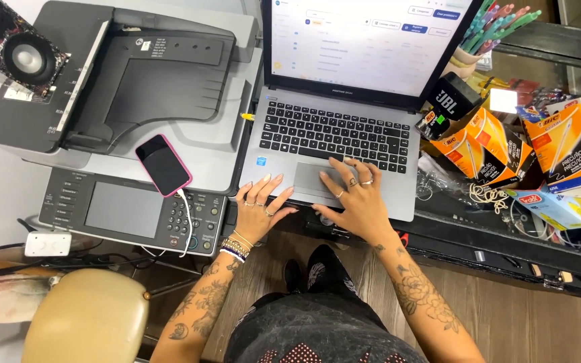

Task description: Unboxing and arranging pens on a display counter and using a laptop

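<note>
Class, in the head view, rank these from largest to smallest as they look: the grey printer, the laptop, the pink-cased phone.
1. Grey printer
2. Laptop, cut off at the top edge, so this ranking is unsure
3. Pink-cased phone

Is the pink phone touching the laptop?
Apart. The head view shows the pink phone lying on the grey printer, with a clear stretch of printer top between it and the laptop.

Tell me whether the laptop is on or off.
On. The laptop is open and its screen glows white with a page of rows; the right hand rests on the touchpad.
</note>
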